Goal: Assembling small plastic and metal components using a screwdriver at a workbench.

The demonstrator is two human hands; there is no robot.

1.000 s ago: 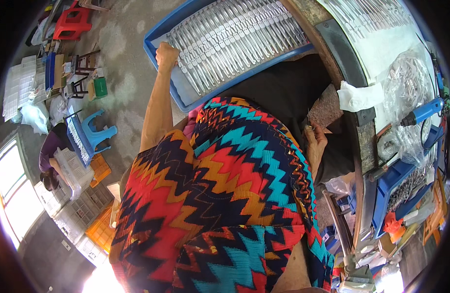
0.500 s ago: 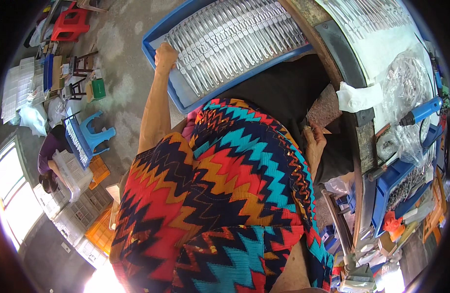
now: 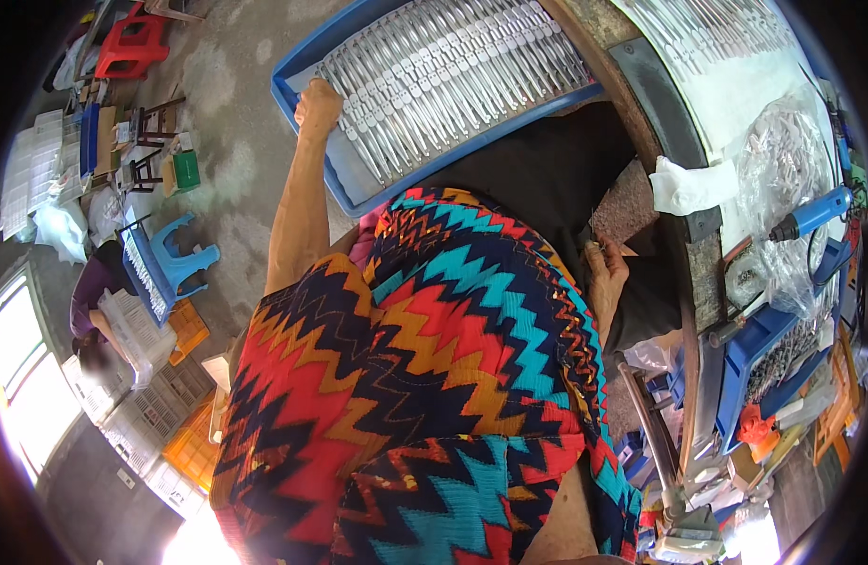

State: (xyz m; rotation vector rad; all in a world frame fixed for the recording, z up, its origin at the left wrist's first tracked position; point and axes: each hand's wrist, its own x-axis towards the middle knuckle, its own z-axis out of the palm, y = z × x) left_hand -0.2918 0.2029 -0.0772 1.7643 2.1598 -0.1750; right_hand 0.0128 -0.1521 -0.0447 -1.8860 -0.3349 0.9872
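A blue tray (image 3: 424, 168) lies tilted over my lap, with rows of slim silvery metal pieces (image 3: 443, 80), each with a flat pale part, packed side by side in it. At the tray's left end, my left hand (image 3: 318, 105) is closed in a fist over the rim. What its fingertips touch inside is hidden. My right hand (image 3: 607, 271) rests low beside the dark cloth (image 3: 547, 155) over my legs. Its thumb and fingers are pressed together around something too small to make out.
On the right, a workbench (image 3: 641, 141) carries more metal pieces, a clear plastic bag (image 3: 782, 151), a crumpled white wrap (image 3: 688, 186) and a blue power tool (image 3: 815, 215). Far left, a person (image 3: 99, 287) bends over pale trays near a blue stool (image 3: 181, 254). A red stool (image 3: 130, 45) stands farther back.
Both hands keep nearly the same place and hold. The view has shifted slightly, and the person at the far left has moved their head a little.
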